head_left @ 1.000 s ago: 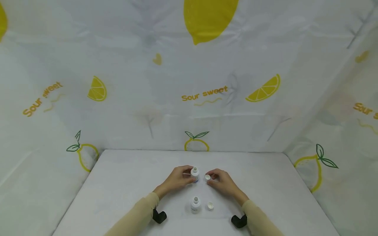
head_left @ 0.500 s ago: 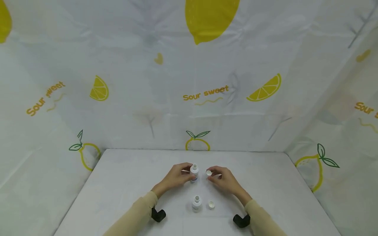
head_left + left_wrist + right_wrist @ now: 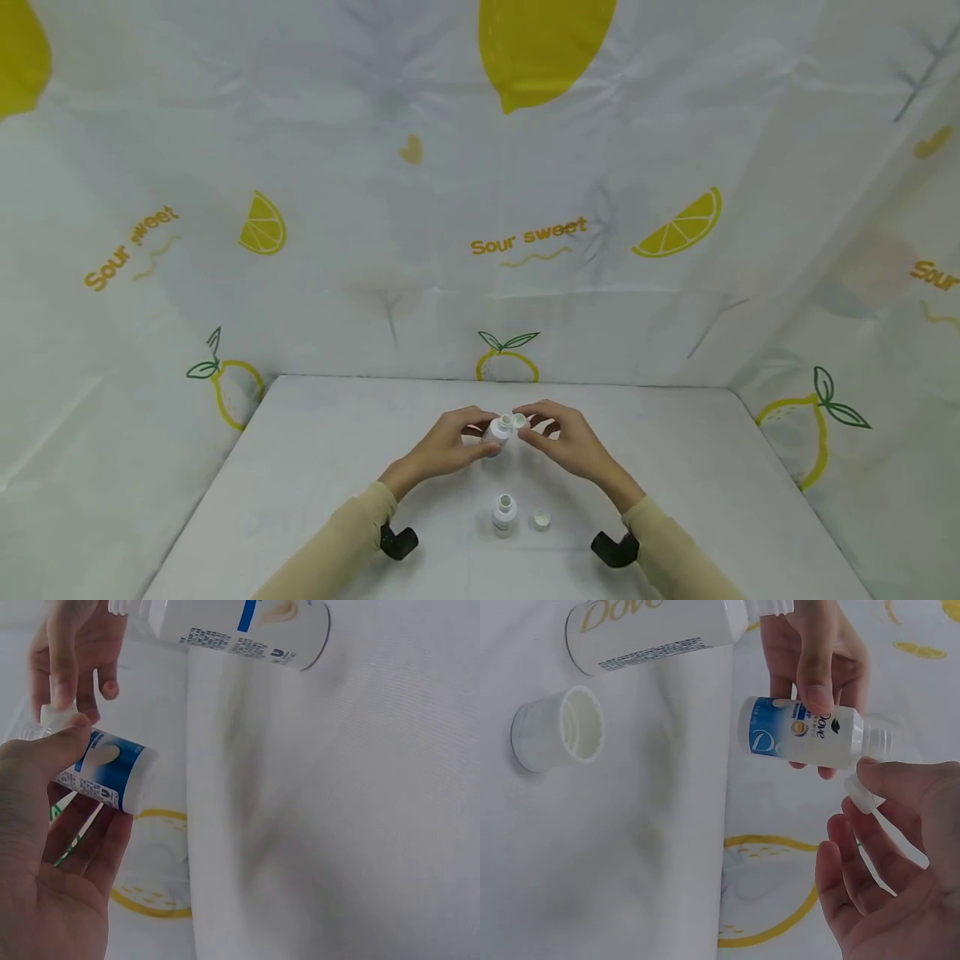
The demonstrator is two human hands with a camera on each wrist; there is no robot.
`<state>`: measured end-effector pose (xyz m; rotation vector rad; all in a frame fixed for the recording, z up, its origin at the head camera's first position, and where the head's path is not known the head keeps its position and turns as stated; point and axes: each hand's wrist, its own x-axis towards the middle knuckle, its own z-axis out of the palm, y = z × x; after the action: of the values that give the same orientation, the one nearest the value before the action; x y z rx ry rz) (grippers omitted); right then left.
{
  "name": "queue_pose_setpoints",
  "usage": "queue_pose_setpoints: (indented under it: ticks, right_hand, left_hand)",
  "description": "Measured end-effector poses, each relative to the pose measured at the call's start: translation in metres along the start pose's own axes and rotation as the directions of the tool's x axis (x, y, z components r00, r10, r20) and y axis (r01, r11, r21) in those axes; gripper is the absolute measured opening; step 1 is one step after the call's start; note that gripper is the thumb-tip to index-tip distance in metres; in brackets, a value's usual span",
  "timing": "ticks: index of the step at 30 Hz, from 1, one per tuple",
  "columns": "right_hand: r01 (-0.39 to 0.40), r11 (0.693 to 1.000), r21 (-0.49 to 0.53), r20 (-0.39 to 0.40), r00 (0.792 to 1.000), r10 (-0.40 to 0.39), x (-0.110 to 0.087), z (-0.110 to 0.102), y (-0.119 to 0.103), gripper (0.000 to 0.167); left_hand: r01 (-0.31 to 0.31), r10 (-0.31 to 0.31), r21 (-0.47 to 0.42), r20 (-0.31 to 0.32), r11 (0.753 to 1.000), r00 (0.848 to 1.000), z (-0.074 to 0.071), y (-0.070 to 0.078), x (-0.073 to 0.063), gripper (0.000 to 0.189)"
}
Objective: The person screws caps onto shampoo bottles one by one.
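Note:
My left hand (image 3: 446,443) grips a small white and blue Dove bottle (image 3: 802,731), thumb on one side and fingers on the other. The bottle has no cap on its threaded neck and leans toward the right in the head view. Between thumb and fingertips, my right hand (image 3: 572,440) pinches a white cap (image 3: 860,793). That cap is right beside the bottle's mouth, its hollow side showing in the head view. Closer to me, a second uncapped white Dove bottle (image 3: 505,518) stands upright on the table. Its loose cap (image 3: 541,521) lies to its right, hollow side up.
The white table (image 3: 360,417) ends at a back wall of white sheeting (image 3: 330,333) printed with lemons. More sheeting hangs at both sides. A black wrist camera (image 3: 398,542) sits under the left sleeve, another black camera (image 3: 615,550) under the right.
The held bottle has tilted to the right. My right hand has lifted the cap and brought it leftward to the bottle's mouth. The standing bottle and loose cap have stayed put.

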<state>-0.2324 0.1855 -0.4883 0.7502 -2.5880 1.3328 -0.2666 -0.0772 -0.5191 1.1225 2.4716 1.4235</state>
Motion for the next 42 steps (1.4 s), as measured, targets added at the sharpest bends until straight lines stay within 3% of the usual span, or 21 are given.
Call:
queue_pose_setpoints:
  ticks: [10, 17, 26, 42]
  right_hand:
    - [0.072, 0.997, -0.010, 0.007, 0.997, -0.072, 0.001, -0.003, -0.005, 0.032]
    - [0.099, 0.993, 0.064, -0.018, 0.995, -0.098, 0.002, 0.000, -0.005, 0.030]
    - [0.122, 0.971, 0.204, 0.012, 0.992, -0.127, 0.006, 0.004, -0.009, 0.032]
    - [0.085, 0.944, 0.318, 0.098, 0.988, -0.122, 0.009, 0.003, -0.006, 0.035]
  left_hand:
    - [-0.010, 0.008, 0.051, 0.040, 0.999, 0.999, -0.005, 0.009, 0.000, 0.041]
    - [-0.019, 0.017, 0.043, 0.051, 0.999, 0.999, -0.005, 0.010, 0.000, 0.039]
    - [-0.004, 0.002, 0.025, 0.059, 1.000, 0.998, -0.006, 0.012, 0.000, 0.038]
    - [0.005, -0.006, 0.026, 0.055, 1.000, 0.998, -0.008, 0.010, 0.000, 0.040]
